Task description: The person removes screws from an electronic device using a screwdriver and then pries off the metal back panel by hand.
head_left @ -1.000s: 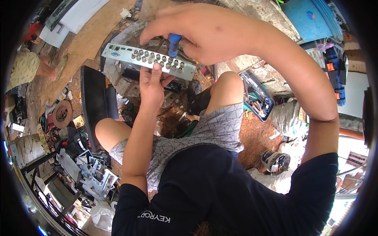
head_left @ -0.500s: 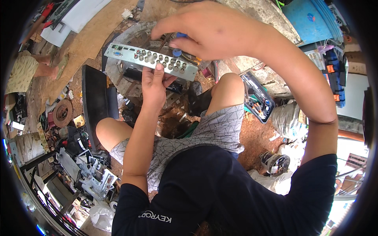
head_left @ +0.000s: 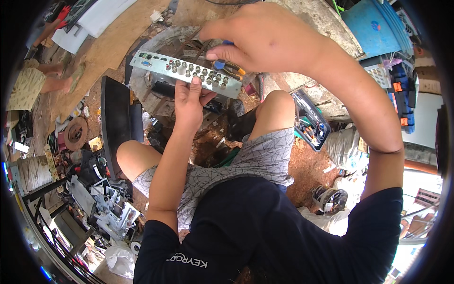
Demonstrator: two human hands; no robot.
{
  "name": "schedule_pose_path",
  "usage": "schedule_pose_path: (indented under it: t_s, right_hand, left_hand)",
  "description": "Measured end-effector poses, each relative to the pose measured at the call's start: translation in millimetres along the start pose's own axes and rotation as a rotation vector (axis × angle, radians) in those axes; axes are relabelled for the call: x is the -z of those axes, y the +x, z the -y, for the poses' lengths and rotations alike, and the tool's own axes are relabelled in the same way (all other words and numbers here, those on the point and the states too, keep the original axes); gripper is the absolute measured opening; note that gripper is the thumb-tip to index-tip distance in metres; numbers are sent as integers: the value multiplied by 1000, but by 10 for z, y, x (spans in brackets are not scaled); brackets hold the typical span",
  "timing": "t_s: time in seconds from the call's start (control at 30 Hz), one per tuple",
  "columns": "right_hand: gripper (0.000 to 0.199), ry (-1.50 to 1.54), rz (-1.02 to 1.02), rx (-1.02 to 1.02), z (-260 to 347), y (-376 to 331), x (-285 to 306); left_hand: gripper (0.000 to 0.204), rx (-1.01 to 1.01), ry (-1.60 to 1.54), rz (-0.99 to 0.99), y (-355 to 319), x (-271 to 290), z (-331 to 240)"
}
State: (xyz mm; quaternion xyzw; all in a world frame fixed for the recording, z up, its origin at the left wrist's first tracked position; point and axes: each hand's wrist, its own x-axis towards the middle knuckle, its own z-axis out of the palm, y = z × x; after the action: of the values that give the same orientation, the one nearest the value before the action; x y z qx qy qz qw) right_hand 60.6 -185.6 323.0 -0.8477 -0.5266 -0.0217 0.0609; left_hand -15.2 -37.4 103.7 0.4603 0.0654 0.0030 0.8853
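Head view, left hand grip on metal panel, right hand arched above

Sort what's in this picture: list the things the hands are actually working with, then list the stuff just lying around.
In hand:
- left hand gripping the grey metal connector panel
- right hand holding a blue-handled tool at the panel

Lying about:
- open tool case
- black flat panel
- rusty disc
- blue plastic tub
- pile of metal scrap
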Motion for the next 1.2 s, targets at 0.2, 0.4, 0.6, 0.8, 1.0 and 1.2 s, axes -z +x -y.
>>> schedule_pose_path:
  t_s: [0.2,0.4,0.6,0.8,1.0,1.2]
  right_hand:
    - [36,-47,107,-131,125,10,110]
    - [40,34,-74,80,31,-89,-1]
    - [35,23,31,9,41,-32,14]
    - [35,-48,98,-189,115,1,76]
    - [33,-67,-26,-30,20,-91,-26]
    - [33,-49,-87,11,14,-81,-71]
  left_hand:
    - [30,-11,-11,-13,11,12,26]
    - [28,-15,-3,-8,9,-38,11]
    - [28,-15,10,-8,8,-17,12]
    - [32,4,8,-4,30,17,44]
    - [29,-4,24,-12,27,10,42]
    - [34,2,8,-6,13,1,9]
